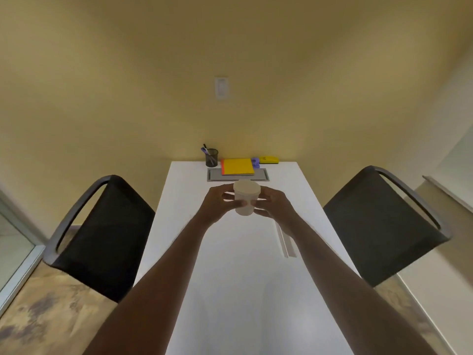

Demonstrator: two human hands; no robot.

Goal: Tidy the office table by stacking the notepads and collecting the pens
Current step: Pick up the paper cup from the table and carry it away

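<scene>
Both hands meet over the middle of the table (230, 290): the left hand (216, 204) and the right hand (275, 204) curl their fingers round a pale cup (246, 198), held upright between them. The notepads (238, 167) lie stacked at the far edge, straight beyond the cup, with the pens (206, 152) standing in a mesh holder (211, 158) just to their left. Two pale sticks (285, 243) lie lengthwise under the right forearm, nearer that hand; whether they are pens I cannot tell.

It is a small office room: a white tabletop (230, 278) with two black chairs (102, 234), a mesh pen holder (212, 158) and notepads (238, 167).
</scene>
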